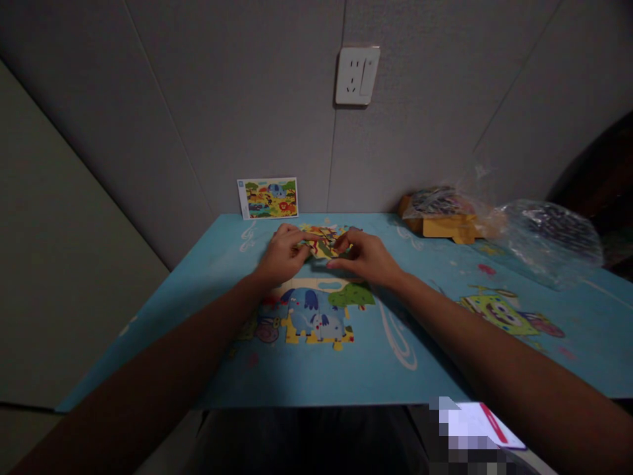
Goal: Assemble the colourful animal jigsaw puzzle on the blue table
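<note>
At the far middle of the table, my left hand [285,256] grips the left side of a cluster of jigsaw puzzle pieces [322,249], yellow with coloured figures. My right hand [364,256] is opposite, its thumb and fingers pinched at the cluster's right side. The near edge of the cluster looks slightly raised off the table. Fingers hide part of it. Closer to me lies a joined puzzle section [316,313] with blue elephants and a green bush, touched by neither hand.
A picture card [271,199] leans on the wall at the back left. To the back right are an orange package [448,227] and a crumpled clear plastic bag [548,237]. The blue table [316,379] has printed cartoons. Below its front edge, a lit phone screen [477,422] shows.
</note>
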`<state>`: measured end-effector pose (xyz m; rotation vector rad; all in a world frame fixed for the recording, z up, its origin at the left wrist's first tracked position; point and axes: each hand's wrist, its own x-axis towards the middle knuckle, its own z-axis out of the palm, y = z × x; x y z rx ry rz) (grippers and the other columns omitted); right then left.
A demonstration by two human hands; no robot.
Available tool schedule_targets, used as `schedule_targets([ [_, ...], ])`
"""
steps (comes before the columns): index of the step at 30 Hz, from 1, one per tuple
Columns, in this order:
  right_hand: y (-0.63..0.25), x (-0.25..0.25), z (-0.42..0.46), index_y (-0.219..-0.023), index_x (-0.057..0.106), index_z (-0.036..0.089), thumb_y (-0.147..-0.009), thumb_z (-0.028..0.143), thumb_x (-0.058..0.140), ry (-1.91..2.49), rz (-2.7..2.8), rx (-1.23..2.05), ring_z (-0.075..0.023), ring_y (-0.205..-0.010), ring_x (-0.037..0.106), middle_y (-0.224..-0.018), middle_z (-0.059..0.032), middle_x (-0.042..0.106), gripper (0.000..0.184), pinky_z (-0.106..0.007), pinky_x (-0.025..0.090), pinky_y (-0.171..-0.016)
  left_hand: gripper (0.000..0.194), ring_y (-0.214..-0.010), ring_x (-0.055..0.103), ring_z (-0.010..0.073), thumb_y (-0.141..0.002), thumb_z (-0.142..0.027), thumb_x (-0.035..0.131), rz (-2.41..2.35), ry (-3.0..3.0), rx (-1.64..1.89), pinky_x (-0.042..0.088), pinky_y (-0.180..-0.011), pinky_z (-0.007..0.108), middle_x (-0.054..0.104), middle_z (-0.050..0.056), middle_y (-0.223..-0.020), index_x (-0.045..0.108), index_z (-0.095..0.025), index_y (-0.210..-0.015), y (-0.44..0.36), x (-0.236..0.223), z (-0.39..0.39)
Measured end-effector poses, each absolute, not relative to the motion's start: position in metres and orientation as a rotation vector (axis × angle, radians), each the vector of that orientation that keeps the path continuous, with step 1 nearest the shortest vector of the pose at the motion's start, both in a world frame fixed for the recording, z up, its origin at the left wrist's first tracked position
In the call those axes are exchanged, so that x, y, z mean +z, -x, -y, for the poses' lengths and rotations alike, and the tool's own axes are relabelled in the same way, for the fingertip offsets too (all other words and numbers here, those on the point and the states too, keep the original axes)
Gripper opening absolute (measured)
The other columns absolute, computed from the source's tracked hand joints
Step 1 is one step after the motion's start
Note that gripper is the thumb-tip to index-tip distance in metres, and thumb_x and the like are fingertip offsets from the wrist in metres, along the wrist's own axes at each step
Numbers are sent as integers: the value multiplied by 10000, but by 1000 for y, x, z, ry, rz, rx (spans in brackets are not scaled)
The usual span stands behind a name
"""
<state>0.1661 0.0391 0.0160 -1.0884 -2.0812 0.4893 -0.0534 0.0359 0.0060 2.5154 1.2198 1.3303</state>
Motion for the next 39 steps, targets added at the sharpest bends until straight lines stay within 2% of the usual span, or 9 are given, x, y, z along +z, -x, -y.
schedule_targets([
  [4,-166,16,-39,-629,569,179,-749,612,678,899,2116,521,-140,-632,542,-835,-64,655,463,-280,405,-601,374,-887,557,184,-788,-37,498,-1132,-2452,1423,495,-803,319,614,49,-823,752,-204,-1005,56,6,-38],
  [10,-165,14,-37,-551,558,172,-679,554,773,779,2163,394,-205,-857,607,-931,-89,643,458,-300,436,-693,444,-978,552,218,-782,-51,532,-868,-2563,1314,481,-907,434,700,68,-1022,690,-224,-1158,55,8,-37],
  [17,-164,14,-38,-573,588,174,-771,518,705,971,2143,388,-108,-535,478,-594,5,582,414,-251,343,-555,862,-1281,457,278,-714,-77,582,-788,-2579,1077,376,-1093,467,480,99,-1412,291,-262,-1504,49,6,-25],
  [20,-165,13,-39,-598,597,173,-808,490,666,1090,2083,376,-101,-482,454,-533,13,568,386,-247,310,-519,881,-1342,403,305,-743,-125,612,-802,-2576,1048,341,-1126,465,396,126,-1480,217,-225,-1524,47,4,-23],
  [24,-165,12,-37,-904,616,185,-824,463,633,1092,2016,525,-127,-477,535,-608,5,651,290,-241,366,-517,665,-1241,517,270,-849,-195,586,-1014,-2461,1175,406,-1070,432,524,130,-1358,336,-202,-1465,47,2,-27],
  [27,-162,11,-35,-1145,535,207,-852,411,587,1073,2061,648,-148,-493,583,-686,4,700,361,-249,401,-528,570,-1118,585,239,-871,-214,591,-1181,-2359,1269,434,-1031,421,668,83,-1108,404,-195,-1410,48,2,-32],
  [32,-163,11,-42,-831,619,193,-856,338,567,1250,2077,429,-163,-557,583,-657,-28,681,157,-265,376,-549,388,-1017,566,247,-874,-213,597,-1450,-2348,1288,448,-965,420,695,22,-808,553,-207,-1259,52,3,-41],
  [35,-171,9,-52,-769,651,187,-821,293,608,1454,2034,255,-176,-610,577,-712,-57,685,126,-279,361,-570,315,-1031,535,289,-844,-242,629,-1707,-2332,1210,431,-957,463,697,85,-961,639,-192,-1155,58,-1,-45],
  [39,-184,3,-66,-716,702,174,-794,324,653,1672,2022,230,-212,-663,577,-740,-100,675,176,-310,377,-595,509,-1123,463,396,-759,-490,693,-2024,-2224,952,404,-926,569,635,169,-1159,666,-199,-1175,64,-11,-50],
])
